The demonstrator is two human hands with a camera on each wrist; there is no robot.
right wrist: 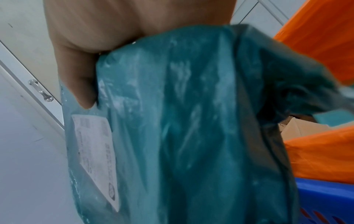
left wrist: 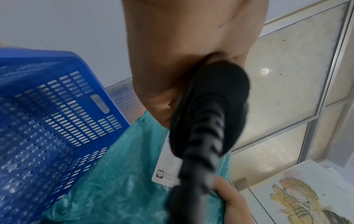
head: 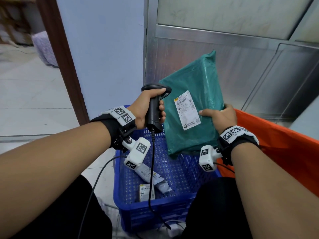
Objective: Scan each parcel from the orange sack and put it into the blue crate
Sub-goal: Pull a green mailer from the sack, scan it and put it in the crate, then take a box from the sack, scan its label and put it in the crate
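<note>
My right hand grips the right edge of a teal plastic parcel, thumb on its front beside the white shipping label. The parcel is held upright above the blue crate. My left hand grips the handle of a black barcode scanner, whose head points at the label from the left. In the left wrist view the scanner fills the middle, the parcel below it. The right wrist view shows the parcel and its label close up. The orange sack stands at the right.
Two small parcels, one grey and one with a label up, lie in the crate. The scanner cable hangs down across the crate. A metal-framed partition stands behind, a blue wall and doorway at the left.
</note>
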